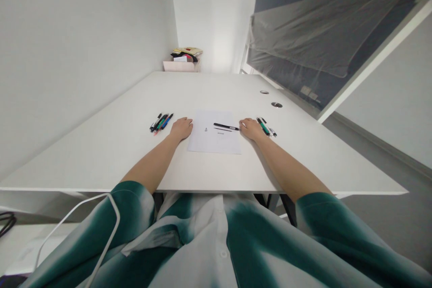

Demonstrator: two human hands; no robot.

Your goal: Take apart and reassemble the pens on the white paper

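Observation:
A sheet of white paper (212, 141) lies on the white table. On it are a black pen barrel (225, 126), a thin dark refill (222, 129), a small spring (220, 133) and a tiny cone-shaped tip (205, 129). My left hand (182, 128) rests palm down at the paper's left edge, fingers loosely spread, holding nothing. My right hand (250, 128) lies by the right edge, its fingertips next to the end of the black barrel; it does not grip it.
Several pens (161, 122) lie left of my left hand. More pens, one of them green (263, 126), lie right of my right hand. Two round grommets (276, 105) sit at the table's right side. A box (178, 66) stands beyond the far edge.

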